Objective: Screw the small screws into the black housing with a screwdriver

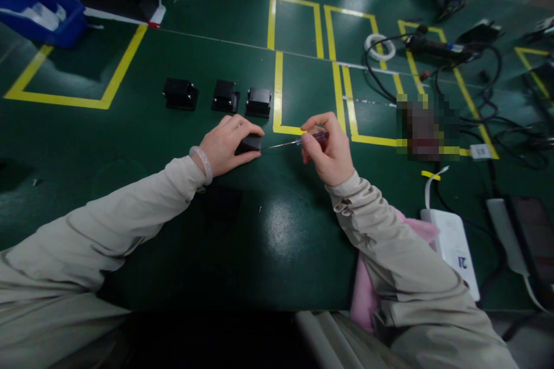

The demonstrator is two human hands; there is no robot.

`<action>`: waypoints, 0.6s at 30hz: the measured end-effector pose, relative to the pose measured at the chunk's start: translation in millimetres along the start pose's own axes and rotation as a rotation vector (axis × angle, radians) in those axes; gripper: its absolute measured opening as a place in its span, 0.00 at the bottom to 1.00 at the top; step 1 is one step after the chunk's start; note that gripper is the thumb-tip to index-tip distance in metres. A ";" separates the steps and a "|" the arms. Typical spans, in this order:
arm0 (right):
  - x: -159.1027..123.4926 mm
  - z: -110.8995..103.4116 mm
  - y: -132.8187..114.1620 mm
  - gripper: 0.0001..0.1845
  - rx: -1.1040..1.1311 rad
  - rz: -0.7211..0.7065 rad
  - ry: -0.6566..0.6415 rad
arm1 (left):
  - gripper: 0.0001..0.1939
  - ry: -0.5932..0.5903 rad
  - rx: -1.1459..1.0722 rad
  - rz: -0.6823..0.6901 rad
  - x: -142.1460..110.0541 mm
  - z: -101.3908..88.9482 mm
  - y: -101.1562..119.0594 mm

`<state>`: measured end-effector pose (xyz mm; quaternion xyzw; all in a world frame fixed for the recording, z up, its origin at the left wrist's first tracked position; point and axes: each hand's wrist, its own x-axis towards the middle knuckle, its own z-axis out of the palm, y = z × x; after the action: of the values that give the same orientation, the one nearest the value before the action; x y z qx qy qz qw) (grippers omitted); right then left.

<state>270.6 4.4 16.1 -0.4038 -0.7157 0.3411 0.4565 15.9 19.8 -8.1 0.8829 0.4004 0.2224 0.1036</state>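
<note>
My left hand (225,145) is closed around a small black block (250,144) on the green table, thumb in front and fingers over the far side. In my right hand (329,150) is a screwdriver (319,136) with a purplish handle, held nearly level. Its thin shaft points left, and the tip meets the block's right end near my left thumb. Beyond my left hand stand three similar black blocks with shiny screws: one at the left (179,94), one in the middle (225,96), one at the right (258,102). A tiny screw (260,209) lies nearer to me.
A blue bin (43,10) stands at the far left. Yellow tape outlines (279,92) mark the tabletop. To the right lie a white tape roll (380,46), black cables (497,69), a white power strip (454,242) and a phone (530,230). Pink cloth (363,294) sits under my right forearm.
</note>
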 end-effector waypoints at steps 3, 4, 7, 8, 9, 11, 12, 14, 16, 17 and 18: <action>-0.4 0.0 0.0 0.18 -0.015 0.017 0.011 | 0.19 0.010 0.000 0.004 0.0 0.0 0.4; -0.5 0.1 0.1 0.19 -0.014 0.022 0.012 | 0.19 0.010 0.002 0.006 0.1 0.1 0.4; -0.4 0.8 0.7 0.18 0.017 0.021 0.010 | 0.19 0.009 0.007 0.011 0.2 0.6 0.2; -0.3 1.1 1.0 0.18 0.029 0.013 0.008 | 0.19 0.010 0.007 0.012 0.2 0.7 0.2; -0.1 1.3 1.3 0.18 0.036 0.004 0.006 | 0.19 0.012 0.007 0.013 0.2 0.7 0.2; 0.1 1.4 1.7 0.20 0.037 -0.001 0.006 | 0.19 0.015 0.008 0.011 0.1 0.6 0.4; 0.0 1.3 1.9 0.20 0.032 0.007 0.007 | 0.19 0.014 0.008 0.010 0.0 0.4 0.5; -0.3 0.8 2.0 0.20 0.020 0.032 0.014 | 0.19 0.012 0.005 0.011 -0.1 -0.2 0.8; -0.8 0.4 1.9 0.19 0.013 0.050 0.018 | 0.19 0.007 0.000 0.006 -0.1 -0.7 0.9; -1.0 0.3 1.9 0.19 0.009 0.054 0.018 | 0.19 0.003 -0.003 0.002 -0.1 -0.9 0.8; -1.2 0.3 1.8 0.18 0.007 0.056 0.015 | 0.19 -0.001 -0.007 -0.002 -0.1 -0.9 0.8</action>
<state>271.2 4.1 14.1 -0.4245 -0.6996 0.3532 0.4535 15.9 19.2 -7.1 0.8822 0.4006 0.2232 0.1073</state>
